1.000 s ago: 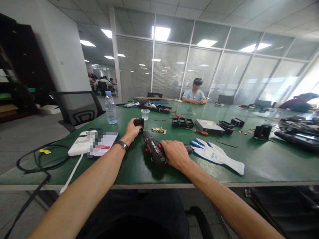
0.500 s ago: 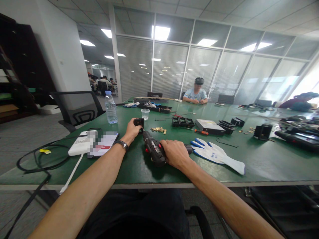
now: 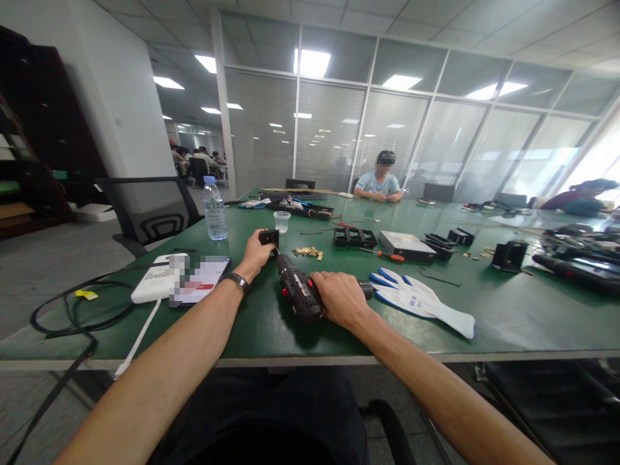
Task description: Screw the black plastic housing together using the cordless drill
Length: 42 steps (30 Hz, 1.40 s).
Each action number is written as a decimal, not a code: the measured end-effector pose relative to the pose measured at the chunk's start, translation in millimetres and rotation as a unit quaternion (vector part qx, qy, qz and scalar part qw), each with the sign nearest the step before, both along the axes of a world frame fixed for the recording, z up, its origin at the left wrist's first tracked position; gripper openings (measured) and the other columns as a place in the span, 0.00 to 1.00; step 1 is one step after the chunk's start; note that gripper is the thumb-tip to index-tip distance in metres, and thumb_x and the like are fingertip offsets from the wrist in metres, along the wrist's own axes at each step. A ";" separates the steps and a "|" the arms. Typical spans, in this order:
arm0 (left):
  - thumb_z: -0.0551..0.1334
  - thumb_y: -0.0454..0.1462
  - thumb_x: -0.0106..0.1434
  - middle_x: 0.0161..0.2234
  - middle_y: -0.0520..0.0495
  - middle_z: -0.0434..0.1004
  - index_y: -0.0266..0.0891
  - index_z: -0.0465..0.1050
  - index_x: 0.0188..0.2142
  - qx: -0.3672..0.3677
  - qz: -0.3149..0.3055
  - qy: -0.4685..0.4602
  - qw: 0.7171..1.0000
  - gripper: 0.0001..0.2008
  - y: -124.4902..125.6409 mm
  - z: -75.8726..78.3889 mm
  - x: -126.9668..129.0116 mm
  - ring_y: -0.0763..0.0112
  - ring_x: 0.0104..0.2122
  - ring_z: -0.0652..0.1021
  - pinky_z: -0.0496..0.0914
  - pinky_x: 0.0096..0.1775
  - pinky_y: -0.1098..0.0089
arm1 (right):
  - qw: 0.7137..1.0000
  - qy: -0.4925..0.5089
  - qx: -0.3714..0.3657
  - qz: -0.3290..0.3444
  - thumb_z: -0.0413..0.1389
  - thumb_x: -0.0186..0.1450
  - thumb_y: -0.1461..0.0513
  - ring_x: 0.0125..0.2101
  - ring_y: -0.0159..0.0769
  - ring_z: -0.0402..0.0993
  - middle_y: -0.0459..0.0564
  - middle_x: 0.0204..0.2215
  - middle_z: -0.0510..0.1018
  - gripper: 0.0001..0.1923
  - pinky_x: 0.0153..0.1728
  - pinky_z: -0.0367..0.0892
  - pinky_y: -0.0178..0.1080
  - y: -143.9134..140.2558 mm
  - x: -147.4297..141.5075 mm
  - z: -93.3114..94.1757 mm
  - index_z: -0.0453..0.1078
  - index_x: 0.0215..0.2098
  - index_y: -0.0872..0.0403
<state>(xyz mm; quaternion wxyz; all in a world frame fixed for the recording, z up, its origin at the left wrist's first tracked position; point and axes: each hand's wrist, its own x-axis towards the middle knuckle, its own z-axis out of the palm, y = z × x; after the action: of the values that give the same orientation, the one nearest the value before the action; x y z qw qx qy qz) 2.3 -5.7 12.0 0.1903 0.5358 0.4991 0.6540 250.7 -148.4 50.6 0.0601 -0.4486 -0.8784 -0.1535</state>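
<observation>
My right hand (image 3: 339, 296) is wrapped round the handle of a black and red cordless drill (image 3: 298, 290), which lies on its side over the green table. The drill's bit points away from me and meets a small black plastic part (image 3: 269, 239). That part is gripped by my left hand (image 3: 256, 253), its fingers closed on the left side. Whether the bit touches a screw there I cannot tell. Just right of the part lies a pile of small brass-coloured pieces (image 3: 309, 252). A clear plastic cup (image 3: 281, 222) stands behind it.
A white and blue glove (image 3: 421, 297) lies right of the drill. Beyond are an orange-handled screwdriver (image 3: 390, 256), black plastic frames (image 3: 355, 237) and a grey metal box (image 3: 405, 245). On the left are a water bottle (image 3: 214, 210), a phone (image 3: 206, 279) and cables. A person (image 3: 378, 184) sits opposite.
</observation>
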 end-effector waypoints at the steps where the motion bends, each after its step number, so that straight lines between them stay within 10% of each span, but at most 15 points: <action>1: 0.63 0.30 0.43 0.37 0.48 0.75 0.37 0.71 0.41 0.000 0.001 0.001 1.000 0.22 -0.4 0.3 0.3 0.67 0.38 0.75 0.68 0.46 0.65 | 1.000 -0.001 -0.001 -0.001 0.54 0.61 0.59 0.40 0.45 0.73 0.55 0.41 0.76 0.17 0.38 0.62 0.41 -0.4 -0.1 0.3 0.63 0.48 0.52; 42: 0.63 0.30 0.43 0.36 0.48 0.75 0.37 0.71 0.39 -0.004 0.009 0.002 1.000 0.20 -3.7 2.7 1.8 0.66 0.37 0.75 0.68 0.45 0.65 | 1.000 0.001 0.002 -0.006 0.52 0.62 0.60 0.40 0.45 0.73 0.55 0.41 0.76 0.15 0.38 0.62 0.40 -1.5 -0.7 0.5 0.62 0.47 0.52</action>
<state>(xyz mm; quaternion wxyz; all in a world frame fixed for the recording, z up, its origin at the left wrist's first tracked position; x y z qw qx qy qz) 4.1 -9.4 14.7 0.1853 0.5321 0.5070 0.6523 250.1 -150.0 51.1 0.0611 -0.4536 -0.8754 -0.1556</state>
